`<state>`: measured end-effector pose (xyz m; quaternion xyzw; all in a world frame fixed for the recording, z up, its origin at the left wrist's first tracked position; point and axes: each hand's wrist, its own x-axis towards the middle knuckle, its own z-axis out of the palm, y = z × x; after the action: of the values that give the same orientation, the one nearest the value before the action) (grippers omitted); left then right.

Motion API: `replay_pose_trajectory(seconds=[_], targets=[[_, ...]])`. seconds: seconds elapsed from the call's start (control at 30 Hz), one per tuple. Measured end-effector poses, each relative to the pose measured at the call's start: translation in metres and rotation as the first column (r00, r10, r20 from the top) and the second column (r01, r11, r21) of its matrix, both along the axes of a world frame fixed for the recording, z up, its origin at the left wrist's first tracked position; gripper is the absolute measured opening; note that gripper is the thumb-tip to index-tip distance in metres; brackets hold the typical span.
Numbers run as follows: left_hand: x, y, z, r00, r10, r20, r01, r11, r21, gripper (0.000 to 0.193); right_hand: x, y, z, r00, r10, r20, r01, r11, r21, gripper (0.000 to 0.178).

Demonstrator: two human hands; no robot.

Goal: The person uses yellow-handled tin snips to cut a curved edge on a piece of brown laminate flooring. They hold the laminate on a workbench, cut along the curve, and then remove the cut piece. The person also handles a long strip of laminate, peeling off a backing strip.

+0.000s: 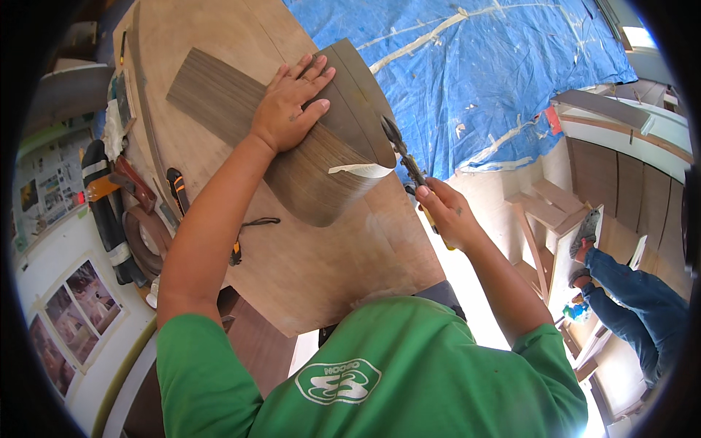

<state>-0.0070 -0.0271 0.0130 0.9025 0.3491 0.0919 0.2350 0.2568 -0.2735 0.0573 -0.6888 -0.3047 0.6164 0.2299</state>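
A strip of brown wood-grain veneer (314, 182) lies across a plywood worktop (343, 263), its near part curled up and folded back over itself. My left hand (292, 109) presses on the folded part, fingers spread, palm down. A pale torn edge shows at the curl's right end. To the right, my right hand (449, 212) is closed around the yellow handles of metal snips (403, 152). The snips' dark blades point up and away, at the right edge of the veneer. Whether they touch or bite into it, I cannot tell.
Two utility knives, one black and orange (177, 191) and another (236, 253) with a cord, lie left of my body. A blue tarp (475, 80) covers the far right. Another person's legs (631, 292) show at right near wooden frames (544, 212). An orange bottle (102, 187) lies left.
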Motion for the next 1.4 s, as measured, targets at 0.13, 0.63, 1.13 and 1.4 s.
replay_pose_trajectory(seconds=[0.13,0.63,1.13,1.4], targets=[[0.000,0.000,-0.003,1.000,-0.002,-0.004,0.002,1.000,0.018,0.056,0.002,0.001,-0.012,0.999,0.011,-0.039,-0.011,1.000,-0.019,0.047],[-0.001,-0.003,-0.004,0.999,0.032,0.036,-0.034,0.999,0.042,0.055,-0.007,0.021,-0.027,0.995,-0.031,-0.099,0.037,0.998,0.060,0.040],[0.000,-0.003,-0.006,0.999,0.021,0.045,-0.025,0.996,0.080,0.055,-0.011,0.027,-0.034,1.000,0.004,-0.028,-0.001,0.994,0.108,0.038],[-0.002,-0.004,-0.004,0.998,0.028,0.050,-0.033,0.995,0.092,0.056,-0.014,0.038,-0.016,0.995,-0.003,-0.096,0.007,0.999,0.039,0.047]])
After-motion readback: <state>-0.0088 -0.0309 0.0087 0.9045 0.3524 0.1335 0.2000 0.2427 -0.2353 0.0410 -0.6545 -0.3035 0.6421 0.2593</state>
